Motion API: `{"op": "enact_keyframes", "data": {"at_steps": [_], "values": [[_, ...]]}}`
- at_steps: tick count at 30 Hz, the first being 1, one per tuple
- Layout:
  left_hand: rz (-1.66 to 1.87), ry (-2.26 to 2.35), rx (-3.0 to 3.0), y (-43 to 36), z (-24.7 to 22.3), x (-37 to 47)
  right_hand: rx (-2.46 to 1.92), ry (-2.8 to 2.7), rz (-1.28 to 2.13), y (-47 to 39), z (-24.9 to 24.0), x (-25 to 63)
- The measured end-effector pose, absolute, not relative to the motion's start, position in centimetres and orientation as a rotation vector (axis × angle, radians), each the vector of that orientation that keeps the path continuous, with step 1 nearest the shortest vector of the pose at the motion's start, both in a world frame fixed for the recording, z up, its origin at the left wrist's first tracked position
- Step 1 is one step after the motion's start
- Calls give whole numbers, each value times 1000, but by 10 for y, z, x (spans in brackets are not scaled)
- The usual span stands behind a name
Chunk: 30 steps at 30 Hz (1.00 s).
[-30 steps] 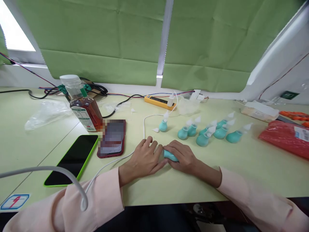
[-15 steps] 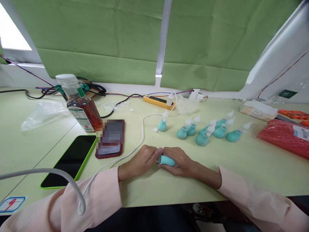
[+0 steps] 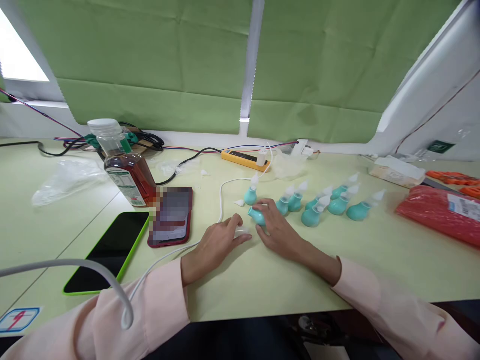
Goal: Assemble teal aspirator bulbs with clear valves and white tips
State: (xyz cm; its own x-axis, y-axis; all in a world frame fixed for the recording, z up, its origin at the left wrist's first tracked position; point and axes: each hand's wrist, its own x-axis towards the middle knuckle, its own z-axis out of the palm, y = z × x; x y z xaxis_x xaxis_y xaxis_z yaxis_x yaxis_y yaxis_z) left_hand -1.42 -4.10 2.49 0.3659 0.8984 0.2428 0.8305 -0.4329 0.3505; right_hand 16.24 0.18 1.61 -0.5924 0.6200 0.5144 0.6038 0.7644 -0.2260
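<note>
The teal bulb (image 3: 257,216) is in the right hand (image 3: 279,230), over the near middle part of the table (image 3: 375,280). The fingers of this hand are curved around the bulb and grasp it, and its open mouth points to the left. Just left of it, the left hand (image 3: 215,245) has its fingers bent and holds a translucent piece (image 3: 242,231) between thumb and fingers; this piece is partly hidden. The two hands are apart from each other.

Just beyond the held bulb there stands one bulb with a white tip (image 3: 250,195), and a small white scrap (image 3: 239,203) lies beside it on the left. To the right there is a group of seven tipped bulbs (image 3: 311,216); several of them are leaning to the right.

On the left side a red-edged phone (image 3: 172,215) lies near a black phone with green case (image 3: 108,250). Behind them stands a bottle (image 3: 131,175) with brown liquid and a white cap. A white cable (image 3: 220,200) goes from the left arm side toward the yellow power strip (image 3: 240,159) at the far side. On the far right lie a red package (image 3: 437,212) and a pale box (image 3: 398,172). Green blinds (image 3: 150,65) hang behind the table.
</note>
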Motion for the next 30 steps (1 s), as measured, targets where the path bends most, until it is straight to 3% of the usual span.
{"op": "enact_keyframes", "data": {"at_steps": [6,10,14,22,27,30], "values": [[363,1587,2729,-40,19,-11,-834,-2396,-143,11,5,161],[475,1450,2682,-37,19,-16,-709,-2155,-369,13,20,176],[722,1393,2528,-32,14,-20,-1020,-1872,-514,14,44,194],[816,1508,2561,-24,4,-22,-1638,-2053,-229,27,43,197],[832,1543,2617,-27,8,-21,-1520,-2026,-309,27,42,197],[980,1552,2631,-35,19,-19,-1191,-1849,-442,15,44,192]]}}
